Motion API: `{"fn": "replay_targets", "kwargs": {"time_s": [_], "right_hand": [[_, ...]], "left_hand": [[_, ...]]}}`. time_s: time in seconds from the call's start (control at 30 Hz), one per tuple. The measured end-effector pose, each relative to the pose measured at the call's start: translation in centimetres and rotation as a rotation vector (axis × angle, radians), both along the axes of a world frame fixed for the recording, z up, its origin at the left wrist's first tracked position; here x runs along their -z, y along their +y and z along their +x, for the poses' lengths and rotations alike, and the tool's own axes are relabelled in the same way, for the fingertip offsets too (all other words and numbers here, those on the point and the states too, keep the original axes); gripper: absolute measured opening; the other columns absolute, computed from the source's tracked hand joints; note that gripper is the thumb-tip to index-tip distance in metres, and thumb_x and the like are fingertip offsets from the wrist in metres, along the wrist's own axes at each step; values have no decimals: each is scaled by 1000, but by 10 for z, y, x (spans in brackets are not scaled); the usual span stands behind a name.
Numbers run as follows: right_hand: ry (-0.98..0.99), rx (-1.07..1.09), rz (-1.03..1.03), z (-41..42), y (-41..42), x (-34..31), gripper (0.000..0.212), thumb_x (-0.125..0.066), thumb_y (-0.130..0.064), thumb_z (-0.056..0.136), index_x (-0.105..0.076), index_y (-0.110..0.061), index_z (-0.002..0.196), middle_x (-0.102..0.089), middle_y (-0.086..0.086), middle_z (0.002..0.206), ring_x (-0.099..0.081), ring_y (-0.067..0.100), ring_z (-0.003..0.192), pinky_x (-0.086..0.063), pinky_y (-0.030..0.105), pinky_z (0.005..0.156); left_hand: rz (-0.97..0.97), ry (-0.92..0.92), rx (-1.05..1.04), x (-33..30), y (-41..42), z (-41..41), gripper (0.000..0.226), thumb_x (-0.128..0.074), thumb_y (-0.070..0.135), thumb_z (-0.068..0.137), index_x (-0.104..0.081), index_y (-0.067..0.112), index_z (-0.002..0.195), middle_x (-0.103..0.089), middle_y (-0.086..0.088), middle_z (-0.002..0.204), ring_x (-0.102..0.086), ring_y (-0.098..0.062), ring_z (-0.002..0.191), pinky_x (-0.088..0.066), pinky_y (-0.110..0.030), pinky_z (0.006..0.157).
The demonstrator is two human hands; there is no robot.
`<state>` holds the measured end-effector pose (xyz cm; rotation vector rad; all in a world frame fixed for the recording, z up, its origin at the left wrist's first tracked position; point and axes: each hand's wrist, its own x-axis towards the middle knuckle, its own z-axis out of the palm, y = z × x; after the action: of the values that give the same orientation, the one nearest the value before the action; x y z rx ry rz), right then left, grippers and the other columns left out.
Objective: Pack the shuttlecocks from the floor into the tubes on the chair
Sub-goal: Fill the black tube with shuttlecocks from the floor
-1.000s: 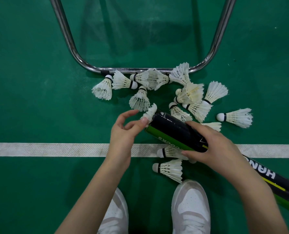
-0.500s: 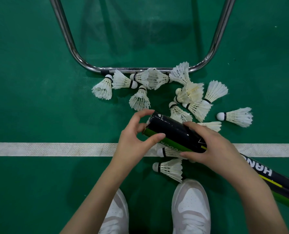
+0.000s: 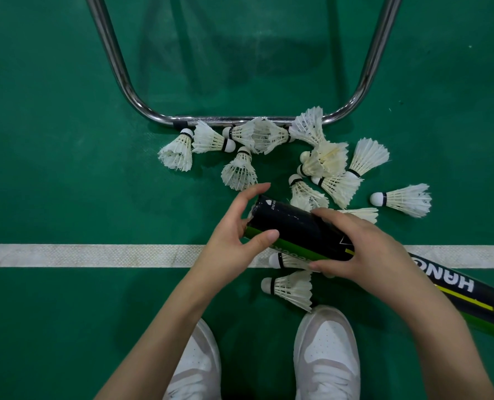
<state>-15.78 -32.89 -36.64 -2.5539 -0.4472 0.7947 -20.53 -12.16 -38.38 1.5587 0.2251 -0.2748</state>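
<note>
A black and green shuttlecock tube (image 3: 295,226) lies slanted across the middle, its mouth pointing up-left. My right hand (image 3: 364,249) grips the tube around its middle. My left hand (image 3: 237,235) is cupped over the tube's mouth, index finger above the rim and thumb on the green side. The shuttlecock pushed in there is hidden by the hand and the tube. Several white feather shuttlecocks (image 3: 240,171) lie scattered on the green floor beyond the tube. Two more shuttlecocks (image 3: 290,287) lie just under it near my shoes.
The chrome U-shaped chair leg (image 3: 133,96) rests on the floor at the top, with shuttlecocks against its bar. A white court line (image 3: 81,255) crosses the floor. My white shoes (image 3: 326,353) stand at the bottom. One lone shuttlecock (image 3: 401,199) lies at the right.
A shuttlecock sticking out of the tube's mouth has gone inside. My left hand moved right from pinching it to cupping the tube's end. The right hand kept its grip.
</note>
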Motion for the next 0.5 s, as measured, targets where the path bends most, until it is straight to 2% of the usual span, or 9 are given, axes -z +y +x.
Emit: {"fn": "replay_targets", "kwargs": {"time_s": [0.07,0.13,0.2,0.23,0.37,0.5], "right_hand": [[-3,1,2,-1,1,0,73,-72,-53,66,-34,-48,128,-52,-19,120,-47,10,108,-47,36,85],[-13,0,21,-2,4,2,73,-71,-53,66,-34,-48,129,-52,-18,120,-48,10,107,-47,37,86],[-21,-5,29,-3,6,2,74,-71,-53,66,-34,-47,130,-52,-18,121,-48,10,109,-46,38,87],[-23,-9,24,-2,7,2,74,-71,-52,67,-34,-47,131,-52,-18,122,-48,11,110,-46,37,88],[-21,-16,13,-2,8,1,74,-70,-53,67,-33,-47,131,-51,-18,121,-47,10,110,-46,36,88],[-12,-21,28,-4,9,1,74,-69,-54,67,-33,-48,131,-51,-19,120,-47,9,109,-46,35,86]], "left_hand": [[3,-5,5,0,0,-1,63,-67,5,83,-39,30,135,-54,20,125,-63,-9,104,-47,-18,88],[35,-13,6,0,0,0,70,-73,7,78,-40,31,134,-49,31,125,-55,4,112,-41,-11,92],[111,-31,15,0,0,0,76,-77,8,73,-39,36,133,-43,34,127,-43,17,117,-32,-3,93],[142,-39,18,1,0,0,78,-78,8,72,-38,38,132,-40,34,129,-39,19,118,-30,-2,94],[180,-41,20,5,4,1,80,-78,12,74,-35,47,132,-34,30,140,-28,12,132,-25,-8,107],[145,-29,61,4,7,3,85,-75,9,76,-29,42,139,-32,25,145,-27,13,132,-25,-2,101]]}}
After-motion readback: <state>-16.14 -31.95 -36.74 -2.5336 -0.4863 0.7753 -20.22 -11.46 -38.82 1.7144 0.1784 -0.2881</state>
